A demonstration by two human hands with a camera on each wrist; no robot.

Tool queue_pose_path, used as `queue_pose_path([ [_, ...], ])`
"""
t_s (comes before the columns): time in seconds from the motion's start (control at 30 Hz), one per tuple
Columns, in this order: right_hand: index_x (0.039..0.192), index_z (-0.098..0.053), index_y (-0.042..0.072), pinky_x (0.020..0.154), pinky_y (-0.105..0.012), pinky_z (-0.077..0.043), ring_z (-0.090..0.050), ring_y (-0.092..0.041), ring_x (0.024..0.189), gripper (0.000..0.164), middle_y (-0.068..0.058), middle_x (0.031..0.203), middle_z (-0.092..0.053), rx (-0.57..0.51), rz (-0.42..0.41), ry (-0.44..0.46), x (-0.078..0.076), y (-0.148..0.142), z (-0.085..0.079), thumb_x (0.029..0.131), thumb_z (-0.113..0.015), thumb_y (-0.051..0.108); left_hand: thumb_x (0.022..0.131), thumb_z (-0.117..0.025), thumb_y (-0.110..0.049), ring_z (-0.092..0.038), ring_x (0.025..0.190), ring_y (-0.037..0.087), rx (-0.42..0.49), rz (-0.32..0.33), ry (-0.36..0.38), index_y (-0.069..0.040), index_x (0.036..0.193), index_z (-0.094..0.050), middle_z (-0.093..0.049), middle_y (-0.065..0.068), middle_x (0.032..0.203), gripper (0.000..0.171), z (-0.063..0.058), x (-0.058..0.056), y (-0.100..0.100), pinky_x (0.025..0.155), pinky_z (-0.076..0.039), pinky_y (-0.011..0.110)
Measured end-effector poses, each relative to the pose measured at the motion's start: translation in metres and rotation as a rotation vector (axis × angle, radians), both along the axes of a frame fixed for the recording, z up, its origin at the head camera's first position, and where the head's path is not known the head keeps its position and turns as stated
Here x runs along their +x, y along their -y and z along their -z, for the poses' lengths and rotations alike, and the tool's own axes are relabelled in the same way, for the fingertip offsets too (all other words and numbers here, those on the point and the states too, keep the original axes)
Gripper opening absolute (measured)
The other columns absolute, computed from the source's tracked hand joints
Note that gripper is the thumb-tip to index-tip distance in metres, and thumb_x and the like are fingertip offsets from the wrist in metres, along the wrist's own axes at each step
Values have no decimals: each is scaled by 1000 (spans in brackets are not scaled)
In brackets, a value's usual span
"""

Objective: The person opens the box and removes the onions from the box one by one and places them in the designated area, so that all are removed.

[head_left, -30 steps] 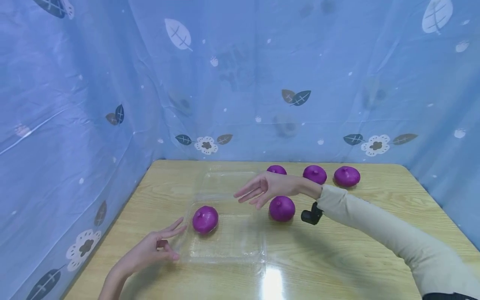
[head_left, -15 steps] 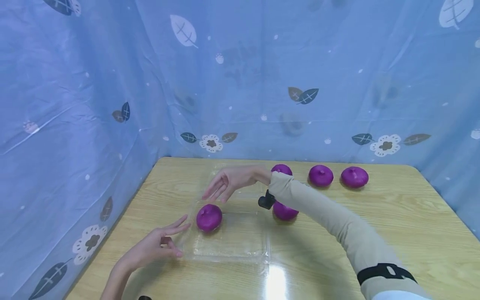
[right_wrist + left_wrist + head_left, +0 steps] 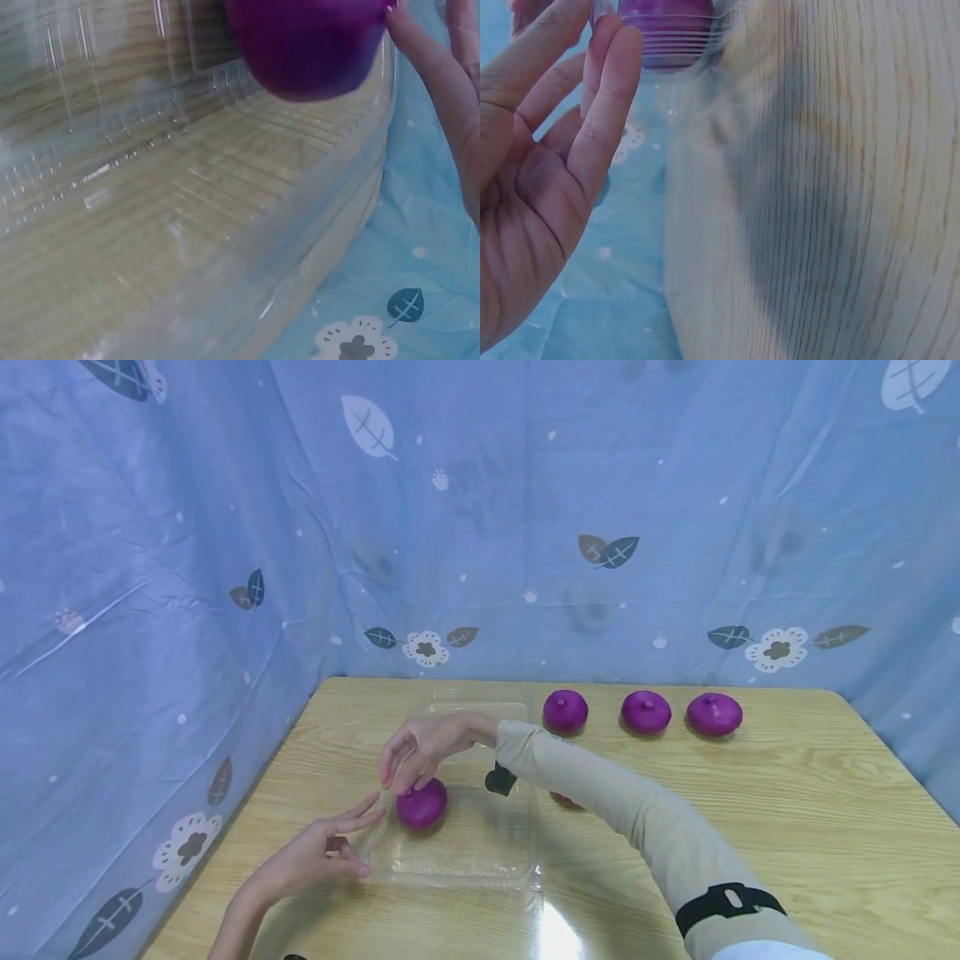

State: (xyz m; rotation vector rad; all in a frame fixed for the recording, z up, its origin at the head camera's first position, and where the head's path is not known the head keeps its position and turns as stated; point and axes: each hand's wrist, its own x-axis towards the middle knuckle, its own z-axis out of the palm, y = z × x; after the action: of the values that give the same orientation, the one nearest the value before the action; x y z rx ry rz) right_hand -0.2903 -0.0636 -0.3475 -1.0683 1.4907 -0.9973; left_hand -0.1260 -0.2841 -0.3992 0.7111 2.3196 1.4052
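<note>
One purple onion sits in the near left part of a clear plastic container with its lid part folded out behind. Over that onion reaches my right hand, fingers pointing down at its top. The right wrist view has a fingertip touching the side of the onion. My left hand is at the container's left side, its fingertips against or just beside the clear wall; in the left wrist view its fingers look mostly straight. It holds no onion.
Three more onions stand in a row at the back right: one near the lid, a middle one and an outer one. My right forearm mostly hides another onion. A blue curtain encloses the wooden table.
My right hand has swept left and down from beside the right-hand onions to the onion in the container. The left hand has stayed at the container's left side. The view has shifted slightly.
</note>
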Motion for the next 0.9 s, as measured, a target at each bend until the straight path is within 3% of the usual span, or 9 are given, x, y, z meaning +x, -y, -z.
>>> queue_pose_path([
  [0.23, 111, -64, -2, 89, -30, -49, -64, -20, 101, 23, -15, 112, -66, -91, 41, -118, 2, 3, -3, 88, -65, 2, 87, -68, -12, -68, 75, 19, -11, -10, 8, 10, 142, -33, -8, 36, 150, 69, 0, 0, 2, 78, -52, 26],
  [0.33, 112, -65, 3, 83, -29, -50, -64, -27, 100, 23, -17, 111, -67, -22, 26, -121, 5, 5, -1, 90, -66, 9, 87, -68, -13, -68, 76, 20, -27, -15, 6, 9, 143, -33, -9, 34, 151, 70, 2, 0, 1, 77, -53, 27],
  [0.43, 116, -64, 7, 80, -37, -54, -64, -34, 93, 27, -19, 113, -66, 47, 22, -106, 7, 3, 0, 91, -65, 15, 87, -69, -12, -68, 75, 20, -35, -16, 2, 9, 143, -33, -9, 33, 152, 70, 3, 0, 1, 77, -53, 26],
  [0.53, 120, -62, 6, 83, -44, -54, -64, -31, 93, 30, -17, 117, -65, 61, 33, -133, 6, -5, -3, 91, -64, 14, 86, -69, -11, -68, 74, 21, -25, -8, -4, 11, 142, -33, -9, 33, 151, 69, 4, 0, 1, 77, -52, 26],
  [0.63, 125, -61, 6, 92, -38, -49, -61, -26, 108, 37, -10, 126, -62, 90, -29, -228, 6, -18, -5, 89, -67, 11, 86, -69, -10, -68, 73, 20, -13, 1, -10, 12, 141, -33, -8, 33, 152, 69, 5, -1, 0, 76, -53, 26],
  [0.73, 132, -57, 7, 104, -32, -38, -47, -22, 130, 48, -4, 140, -51, 151, -162, -262, 10, -32, -2, 86, -70, 6, 86, -69, -9, -67, 72, 19, -11, -5, -13, 11, 141, -34, -9, 30, 153, 69, 5, 0, 0, 75, -52, 26],
  [0.8, 136, -53, 6, 109, -30, -30, -39, -19, 135, 55, -3, 145, -46, 188, -231, -218, 14, -42, 4, 84, -70, 0, 85, -70, -9, -66, 71, 18, -3, -6, -14, 11, 141, -34, -9, 30, 153, 69, 5, 0, 0, 74, -53, 26],
  [0.9, 138, -49, 2, 111, -27, -26, -37, -13, 135, 62, -4, 147, -44, 210, -261, -150, 23, -57, 14, 80, -70, -9, 85, -70, -9, -65, 69, 17, 16, -5, -16, 12, 141, -34, -9, 31, 153, 69, 5, 0, 0, 72, -53, 26],
])
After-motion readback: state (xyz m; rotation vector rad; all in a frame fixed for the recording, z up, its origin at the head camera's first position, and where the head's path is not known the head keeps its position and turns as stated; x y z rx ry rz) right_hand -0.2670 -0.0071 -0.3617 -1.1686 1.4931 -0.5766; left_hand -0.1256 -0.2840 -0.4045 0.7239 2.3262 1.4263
